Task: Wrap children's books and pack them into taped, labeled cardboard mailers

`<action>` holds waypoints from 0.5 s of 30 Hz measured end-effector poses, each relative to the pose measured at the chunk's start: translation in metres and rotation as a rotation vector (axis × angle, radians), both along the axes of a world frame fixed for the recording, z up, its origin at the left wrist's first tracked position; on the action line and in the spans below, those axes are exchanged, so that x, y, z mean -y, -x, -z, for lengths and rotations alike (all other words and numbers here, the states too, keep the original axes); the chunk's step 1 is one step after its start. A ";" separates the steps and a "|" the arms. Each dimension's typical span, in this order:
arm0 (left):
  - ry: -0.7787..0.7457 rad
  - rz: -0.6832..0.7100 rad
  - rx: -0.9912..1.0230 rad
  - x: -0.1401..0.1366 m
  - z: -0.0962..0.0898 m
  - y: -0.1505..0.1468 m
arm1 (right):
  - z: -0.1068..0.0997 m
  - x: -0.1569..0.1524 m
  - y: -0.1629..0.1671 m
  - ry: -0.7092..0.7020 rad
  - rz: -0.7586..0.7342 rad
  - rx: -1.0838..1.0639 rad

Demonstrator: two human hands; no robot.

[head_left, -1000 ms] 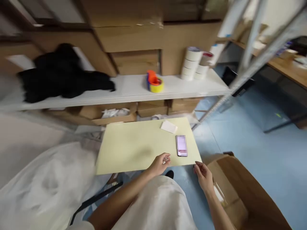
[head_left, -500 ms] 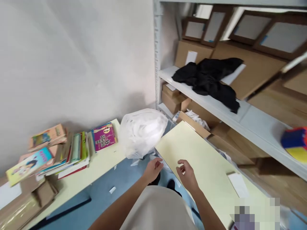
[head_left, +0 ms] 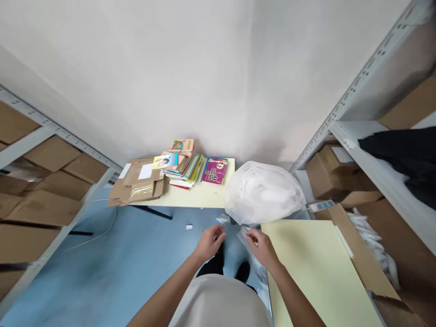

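My left hand (head_left: pixel 209 242) is in the air over the blue floor, its fingers loosely curved, with nothing held. A short gap to its right, my right hand (head_left: pixel 263 248) hovers by the left edge of the near pale-yellow table (head_left: pixel 308 263), also loosely curled and empty. Beyond both hands, apart from them, sits a bulging translucent white plastic bag (head_left: pixel 265 193). On the far table (head_left: pixel 184 198) a purple book (head_left: pixel 214 171) lies beside a stack of books (head_left: pixel 185 170) and flattened cardboard (head_left: pixel 141 184).
Metal shelving with cardboard boxes (head_left: pixel 49 190) stands on the left. On the right shelf (head_left: pixel 378 159) lies black cloth (head_left: pixel 405 150), above an open carton (head_left: pixel 361 250) with white material inside. Paper scraps (head_left: pixel 189 226) dot the floor, and a cable (head_left: pixel 111 227) trails at left.
My view has swung left, bringing the left shelving and more of the far table into sight. Both hands remain raised and empty; the right hand's fingers look more curled.
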State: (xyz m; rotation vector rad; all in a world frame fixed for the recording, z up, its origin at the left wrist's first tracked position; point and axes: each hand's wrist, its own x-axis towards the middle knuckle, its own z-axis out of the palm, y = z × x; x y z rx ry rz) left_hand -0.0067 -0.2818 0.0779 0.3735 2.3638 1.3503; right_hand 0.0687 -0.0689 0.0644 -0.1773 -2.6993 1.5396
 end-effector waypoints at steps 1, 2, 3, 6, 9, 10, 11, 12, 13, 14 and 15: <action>0.016 -0.045 -0.026 0.010 -0.003 0.006 | -0.001 0.004 0.009 0.003 -0.027 -0.004; 0.031 -0.095 -0.051 0.021 -0.005 0.012 | -0.002 0.008 0.019 0.006 -0.051 -0.002; 0.043 -0.150 -0.076 0.033 -0.007 0.020 | -0.004 0.013 0.029 0.006 -0.074 0.006; 0.062 -0.297 -0.148 0.071 -0.008 0.049 | -0.010 0.033 0.063 -0.033 -0.172 0.043; 0.100 -0.412 -0.228 0.116 -0.008 0.088 | -0.018 0.065 0.103 -0.096 -0.292 0.035; 0.113 -0.445 -0.248 0.132 -0.007 0.104 | -0.021 0.078 0.118 -0.119 -0.320 0.014; 0.119 -0.473 -0.261 0.148 -0.008 0.122 | -0.024 0.093 0.134 -0.147 -0.335 -0.014; 0.111 -0.495 -0.260 0.164 -0.008 0.141 | -0.027 0.108 0.150 -0.177 -0.338 -0.049; 0.089 -0.516 -0.245 0.179 -0.008 0.161 | -0.029 0.123 0.168 -0.210 -0.333 -0.084; 0.057 -0.539 -0.219 0.194 -0.009 0.181 | -0.031 0.139 0.185 -0.241 -0.322 -0.116; 0.020 -0.567 -0.191 0.207 -0.011 0.202 | -0.033 0.154 0.203 -0.269 -0.306 -0.140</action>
